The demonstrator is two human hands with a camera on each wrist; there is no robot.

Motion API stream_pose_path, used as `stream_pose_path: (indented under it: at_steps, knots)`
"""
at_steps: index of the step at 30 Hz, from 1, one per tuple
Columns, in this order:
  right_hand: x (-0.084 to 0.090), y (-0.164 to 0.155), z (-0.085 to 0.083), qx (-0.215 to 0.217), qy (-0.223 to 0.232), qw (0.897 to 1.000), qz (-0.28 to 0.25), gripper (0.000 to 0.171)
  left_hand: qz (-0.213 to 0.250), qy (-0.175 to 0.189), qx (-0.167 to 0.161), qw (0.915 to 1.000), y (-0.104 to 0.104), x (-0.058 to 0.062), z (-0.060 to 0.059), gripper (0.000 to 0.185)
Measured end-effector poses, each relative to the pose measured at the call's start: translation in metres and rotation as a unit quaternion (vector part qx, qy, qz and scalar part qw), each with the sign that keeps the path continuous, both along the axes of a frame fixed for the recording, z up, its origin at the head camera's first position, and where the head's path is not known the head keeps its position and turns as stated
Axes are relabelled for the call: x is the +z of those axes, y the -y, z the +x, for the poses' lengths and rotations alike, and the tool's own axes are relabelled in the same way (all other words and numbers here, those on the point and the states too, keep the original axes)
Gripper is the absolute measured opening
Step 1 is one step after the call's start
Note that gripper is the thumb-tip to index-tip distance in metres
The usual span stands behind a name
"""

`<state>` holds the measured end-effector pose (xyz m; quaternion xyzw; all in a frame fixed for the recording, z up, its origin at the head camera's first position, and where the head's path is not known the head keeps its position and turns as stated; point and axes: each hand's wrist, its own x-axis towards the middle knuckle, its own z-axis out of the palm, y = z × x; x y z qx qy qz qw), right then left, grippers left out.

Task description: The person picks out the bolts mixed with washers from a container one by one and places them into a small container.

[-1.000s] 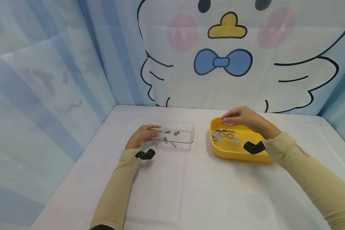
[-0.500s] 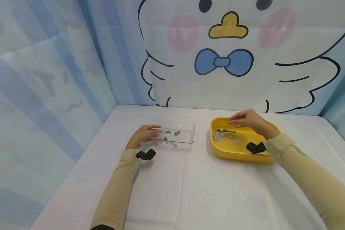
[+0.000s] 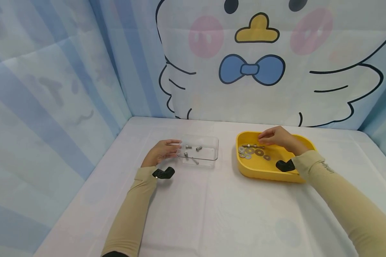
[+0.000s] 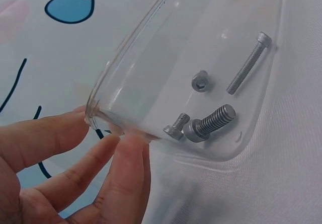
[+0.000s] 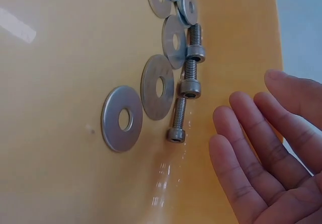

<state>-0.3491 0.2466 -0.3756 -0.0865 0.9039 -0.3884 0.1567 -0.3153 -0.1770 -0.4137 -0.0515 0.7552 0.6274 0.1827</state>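
My left hand (image 3: 159,153) touches the left end of a clear plastic box (image 3: 199,159) with its fingertips, the fingers fairly straight. Inside that box lie several loose socket head screws, among them a long thin screw (image 4: 249,63) and a thick screw (image 4: 210,122). Over a yellow tray (image 3: 270,175) hovers my right hand (image 3: 278,137), its fingers slightly bent and nothing visible in them. Close to its fingertips in the right wrist view, socket head screws (image 5: 190,87) lie in a line along the tray's side. Flat washers (image 5: 151,88) lie next to them, some overlapping.
A white cloth covers the table (image 3: 180,214) beneath both containers. Behind it hangs a printed curtain (image 3: 251,100), and another curtain (image 3: 51,125) borders the left side. Both wrists carry black camera mounts (image 3: 163,173).
My right hand has shifted a little to the right and lower over the yellow tray. The left hand and the clear box have stayed in place.
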Motion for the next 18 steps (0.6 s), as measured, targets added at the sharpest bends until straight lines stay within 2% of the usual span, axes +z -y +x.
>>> stream_pose_path:
  at_steps: [7,18]
  knots:
    - [-0.0006,0.0019,-0.0004,0.011,-0.008,1.000,0.011,0.038,-0.004,0.000,-0.008,1.0000,0.0009,-0.0003,0.0002,0.045]
    - [-0.0071,0.0013,-0.0025,0.046,-0.054,0.996,0.060,0.032,-0.003,0.004,-0.011,0.9999,0.0016,-0.0005,-0.0002,0.045]
